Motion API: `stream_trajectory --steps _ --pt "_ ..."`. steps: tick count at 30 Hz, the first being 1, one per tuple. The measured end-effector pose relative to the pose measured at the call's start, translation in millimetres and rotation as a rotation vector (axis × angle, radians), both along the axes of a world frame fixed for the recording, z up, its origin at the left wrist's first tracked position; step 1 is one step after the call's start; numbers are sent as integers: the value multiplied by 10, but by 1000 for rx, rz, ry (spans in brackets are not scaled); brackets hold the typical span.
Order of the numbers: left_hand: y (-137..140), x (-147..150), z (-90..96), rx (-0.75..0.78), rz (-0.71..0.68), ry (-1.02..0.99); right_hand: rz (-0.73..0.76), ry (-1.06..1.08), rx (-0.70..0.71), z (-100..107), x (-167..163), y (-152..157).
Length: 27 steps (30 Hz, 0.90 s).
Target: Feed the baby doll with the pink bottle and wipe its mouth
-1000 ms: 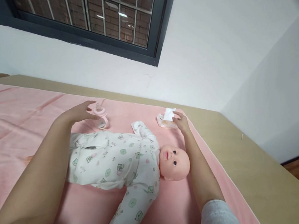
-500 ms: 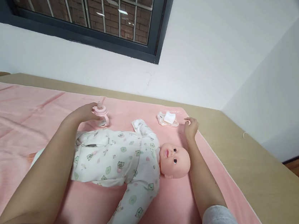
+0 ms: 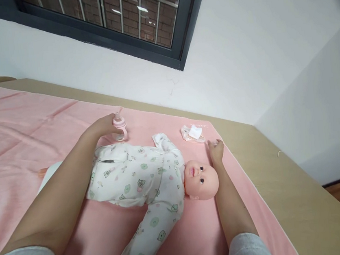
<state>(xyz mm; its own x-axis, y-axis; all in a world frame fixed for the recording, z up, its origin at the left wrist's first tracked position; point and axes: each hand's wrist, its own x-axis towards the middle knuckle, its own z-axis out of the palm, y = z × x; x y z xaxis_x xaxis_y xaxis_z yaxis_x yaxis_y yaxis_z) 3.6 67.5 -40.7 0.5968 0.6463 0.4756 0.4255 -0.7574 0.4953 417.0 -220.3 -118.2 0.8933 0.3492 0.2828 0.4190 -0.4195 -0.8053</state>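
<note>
My left hand (image 3: 106, 125) is closed on a pink baby bottle (image 3: 119, 123) with a clear teat and a side handle; the bottle stands upright on the pink cloth. Below it, a bald baby doll (image 3: 201, 181) lies on its back in a white onesie (image 3: 135, 172) printed with green and pink animals. My right hand (image 3: 217, 151) is beyond the doll's head, fingers curled around something small and clear that I cannot make out. Close to that hand sits a small pack of tissues (image 3: 194, 132) in crinkled wrapping.
The pink cloth (image 3: 35, 130) has creases at the left and covers most of the wooden surface (image 3: 263, 166). A white wall (image 3: 227, 63) rises behind, with a dark-framed barred window (image 3: 177, 61) above.
The view has shifted slightly, so most things sit a little farther right. My right hand's fingers have turned upward and a small clear thing shows among them. My left hand stays on the bottle.
</note>
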Motion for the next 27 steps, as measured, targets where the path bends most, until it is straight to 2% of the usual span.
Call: stream_trajectory --steps 4,8,12,15,18,22,25,27 --pt "-131 -7 89 -142 176 142 -20 7 -3 -10 20 -2" --pt "-303 -2 252 -164 234 158 -20 9 3 -11 43 -1" --pt "-451 28 426 -155 257 72 -22 29 -9 -6 59 3" --pt "-617 79 552 -142 233 0 -19 41 -23 5 58 4" --pt "-829 173 656 -155 153 -91 -17 42 -44 25 32 2" --pt "-1101 339 733 -184 87 -204 -32 48 -37 105 -6 -8" --pt "-1300 455 754 -185 37 -221 -43 44 24 277 -19 -11" --pt "-1446 522 760 -172 -12 -210 -14 66 104 474 -62 -16"
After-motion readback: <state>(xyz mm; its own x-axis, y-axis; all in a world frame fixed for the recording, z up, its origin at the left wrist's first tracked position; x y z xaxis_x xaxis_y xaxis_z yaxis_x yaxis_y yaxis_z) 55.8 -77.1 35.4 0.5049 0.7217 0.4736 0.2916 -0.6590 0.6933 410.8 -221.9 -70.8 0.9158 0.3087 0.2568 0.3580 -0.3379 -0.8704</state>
